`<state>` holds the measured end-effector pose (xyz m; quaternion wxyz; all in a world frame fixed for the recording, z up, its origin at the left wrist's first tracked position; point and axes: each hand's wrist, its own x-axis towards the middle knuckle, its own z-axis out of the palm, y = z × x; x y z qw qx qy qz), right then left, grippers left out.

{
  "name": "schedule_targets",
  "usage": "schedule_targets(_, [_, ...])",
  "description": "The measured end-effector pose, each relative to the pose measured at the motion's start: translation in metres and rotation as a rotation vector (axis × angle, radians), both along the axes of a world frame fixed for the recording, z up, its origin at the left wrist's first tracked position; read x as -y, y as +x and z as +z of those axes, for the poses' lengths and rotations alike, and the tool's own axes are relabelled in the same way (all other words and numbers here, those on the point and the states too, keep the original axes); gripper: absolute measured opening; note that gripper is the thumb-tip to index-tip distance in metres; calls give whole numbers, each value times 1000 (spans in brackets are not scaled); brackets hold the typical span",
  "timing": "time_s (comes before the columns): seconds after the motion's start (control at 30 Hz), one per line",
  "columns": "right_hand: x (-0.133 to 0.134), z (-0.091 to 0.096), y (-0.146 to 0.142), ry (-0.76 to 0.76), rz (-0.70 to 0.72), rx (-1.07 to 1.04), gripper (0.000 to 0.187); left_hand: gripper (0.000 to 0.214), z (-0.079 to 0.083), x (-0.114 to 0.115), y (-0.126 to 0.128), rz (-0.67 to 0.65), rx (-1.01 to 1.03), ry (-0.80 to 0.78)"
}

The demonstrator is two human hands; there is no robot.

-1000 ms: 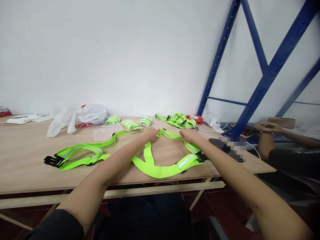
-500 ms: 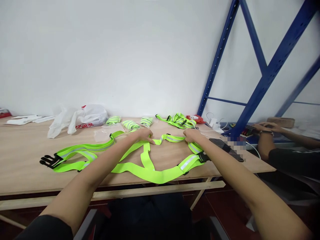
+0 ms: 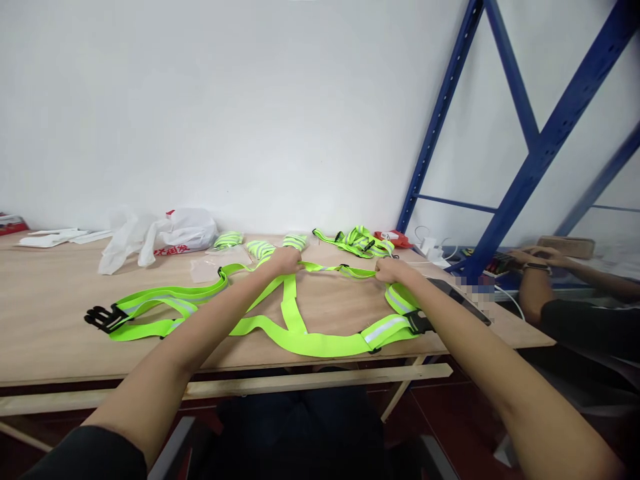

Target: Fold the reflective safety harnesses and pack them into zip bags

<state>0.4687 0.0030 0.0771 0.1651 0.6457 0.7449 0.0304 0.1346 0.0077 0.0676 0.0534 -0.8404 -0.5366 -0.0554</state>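
My left hand (image 3: 286, 260) and right hand (image 3: 391, 269) each have a closed grip on the top band of the neon harness (image 3: 290, 310), stretched taut between them with its loops lying on the tabletop (image 3: 60, 347) nearer me, and I judge I'm straightening it, which next calls for even tension.

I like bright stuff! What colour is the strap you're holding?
The strap is neon yellow-green with silver stripes; head view.

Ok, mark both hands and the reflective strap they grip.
left hand (image 3: 285, 259), head view, its knuckles.
right hand (image 3: 391, 269), head view, its knuckles.
reflective strap (image 3: 325, 268), head view, the taut stretch between the hands.
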Motion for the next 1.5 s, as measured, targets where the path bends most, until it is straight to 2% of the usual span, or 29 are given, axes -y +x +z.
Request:
schedule_targets(0.17, [-1,1,5,26,6,-25,34,34,1,-9,-14,-3,15,-43])
schedule_targets(0.37, [-2,2,4,52,13,-23,35,43,4,-22,-31,-82,98,-152])
schedule_targets(0.5, [-3,2,4,40,5,-16,34,51,1,-15,-32,-182,200,-164])
schedule_targets(0.67, [-2,1,12,34,-19,-23,34,74,-6,2,-33,-261,273,-150])
schedule_targets(0.87, [-1,1,24,39,-24,-33,32,48,-6,-1,-31,-231,375,-89])
schedule_targets(1.07, [-3,-1,23,10,3,-59,33,51,-5,-12,-25,-192,388,-159])
schedule_targets(1.3, [-9,-3,25,-19,10,-74,34,57,-8,-10,-31,-202,258,-178])
schedule_targets(1.5, [-13,-3,33,-28,4,-102,32,27,-2,-12,-40,-204,227,-86])
